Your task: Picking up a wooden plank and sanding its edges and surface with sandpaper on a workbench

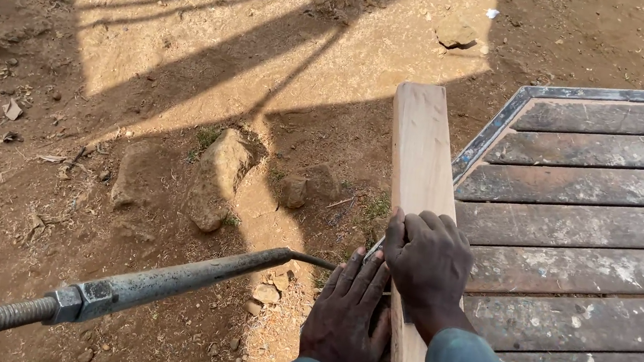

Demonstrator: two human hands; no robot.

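Note:
A long pale wooden plank [422,152] lies along the left edge of a dark slatted bench [585,211]. My right hand [427,264] sits on top of the plank with its fingers curled. A thin grey strip [373,248] pokes out from under those fingers to the left; what it is I cannot tell. My left hand [347,313] lies flat with its fingers stretched out, pressed against the plank's left side just below the right hand. Both wrists wear blue sleeves.
A grey metal bar [166,276] with a threaded end runs from the lower left up to the plank beside my left hand. The bench has a metal frame [489,131]. Stones [217,177], sawdust and bare earth lie to the left.

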